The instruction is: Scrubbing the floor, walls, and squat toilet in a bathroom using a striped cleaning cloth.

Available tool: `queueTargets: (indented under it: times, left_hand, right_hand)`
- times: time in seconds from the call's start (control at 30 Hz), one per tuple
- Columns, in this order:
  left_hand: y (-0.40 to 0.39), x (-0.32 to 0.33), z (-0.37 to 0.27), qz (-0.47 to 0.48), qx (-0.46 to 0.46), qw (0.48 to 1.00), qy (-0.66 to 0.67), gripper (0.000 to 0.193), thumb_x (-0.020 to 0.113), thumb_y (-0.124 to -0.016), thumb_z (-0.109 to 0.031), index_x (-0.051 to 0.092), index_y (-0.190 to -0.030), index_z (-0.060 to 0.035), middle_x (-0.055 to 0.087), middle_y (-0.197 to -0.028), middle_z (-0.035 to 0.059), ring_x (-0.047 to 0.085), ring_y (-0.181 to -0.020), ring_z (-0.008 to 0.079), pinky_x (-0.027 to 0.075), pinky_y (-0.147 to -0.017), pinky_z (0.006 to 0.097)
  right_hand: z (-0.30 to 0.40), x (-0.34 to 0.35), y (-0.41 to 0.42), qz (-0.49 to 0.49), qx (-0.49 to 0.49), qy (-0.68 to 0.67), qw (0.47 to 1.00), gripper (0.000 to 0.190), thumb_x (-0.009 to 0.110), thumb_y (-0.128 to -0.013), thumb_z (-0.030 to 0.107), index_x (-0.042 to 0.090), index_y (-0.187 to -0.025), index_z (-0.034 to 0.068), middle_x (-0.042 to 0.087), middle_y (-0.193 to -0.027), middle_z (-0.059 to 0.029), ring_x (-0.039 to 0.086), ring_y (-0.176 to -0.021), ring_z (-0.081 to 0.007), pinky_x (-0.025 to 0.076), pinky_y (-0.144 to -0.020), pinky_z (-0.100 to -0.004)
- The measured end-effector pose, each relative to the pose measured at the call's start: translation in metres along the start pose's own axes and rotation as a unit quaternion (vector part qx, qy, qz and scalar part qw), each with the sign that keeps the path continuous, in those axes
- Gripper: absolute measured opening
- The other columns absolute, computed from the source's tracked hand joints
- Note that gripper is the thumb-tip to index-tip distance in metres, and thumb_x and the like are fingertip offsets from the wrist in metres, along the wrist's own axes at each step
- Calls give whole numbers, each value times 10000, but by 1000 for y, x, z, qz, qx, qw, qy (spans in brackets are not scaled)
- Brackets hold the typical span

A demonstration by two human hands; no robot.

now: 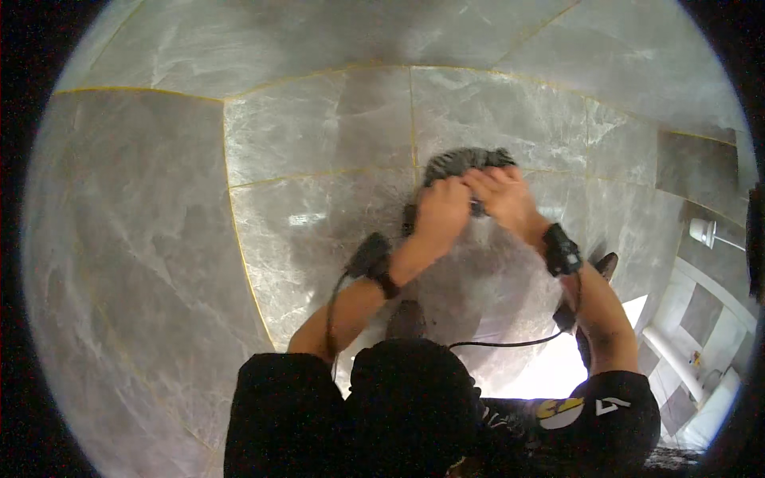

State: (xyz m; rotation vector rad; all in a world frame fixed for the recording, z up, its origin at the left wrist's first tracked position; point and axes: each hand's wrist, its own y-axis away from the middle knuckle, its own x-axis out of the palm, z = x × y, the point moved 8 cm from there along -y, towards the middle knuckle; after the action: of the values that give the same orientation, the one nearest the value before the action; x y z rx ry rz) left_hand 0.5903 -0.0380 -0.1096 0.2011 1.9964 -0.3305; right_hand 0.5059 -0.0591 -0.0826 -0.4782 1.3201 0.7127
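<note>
Both of my hands are close together in front of me, on a dark grey, fuzzy cloth-like bundle point(466, 160). My left hand point(443, 206) has its fingers curled over the near left side of the bundle. My right hand point(507, 197) grips its near right side, with the fingertips pointing towards the left hand. A small dark part shows between the hands; what it is cannot be told. Both wrists carry black straps with small devices and cables. Motion blurs the fingers a little.
Grey marbled tiles point(334, 209) with yellow joint lines surround the hands. My shoes show below, one dark shoe point(406, 319) near the middle and another point(606, 266) at the right. A white cup-like fixture point(702, 232) and white pipe-like forms point(675, 364) stand at the far right.
</note>
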Motion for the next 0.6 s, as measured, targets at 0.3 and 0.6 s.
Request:
queueTargets:
  times: [0.3, 0.6]
  left_hand:
    - [33, -25, 58, 125, -74, 989, 19, 85, 530, -786, -60, 559, -865, -50, 550, -874, 107, 560, -823, 299, 467, -717, 412]
    - [98, -87, 133, 103, -270, 953, -93, 188, 541, -757, -30, 536, -945, -23, 496, -969, 149, 505, -888, 321, 440, -703, 424]
  right_hand:
    - [43, 20, -42, -64, -69, -24, 995, 439, 529, -793, 133, 555, -1231, 137, 552, -1273, -8, 502, -1133, -187, 308, -1013, -425]
    - [135, 33, -101, -81, -60, -140, 985, 497, 621, -772, 217, 527, -1256, 149, 490, -1337, 11, 457, -1174, -186, 310, -1009, -441]
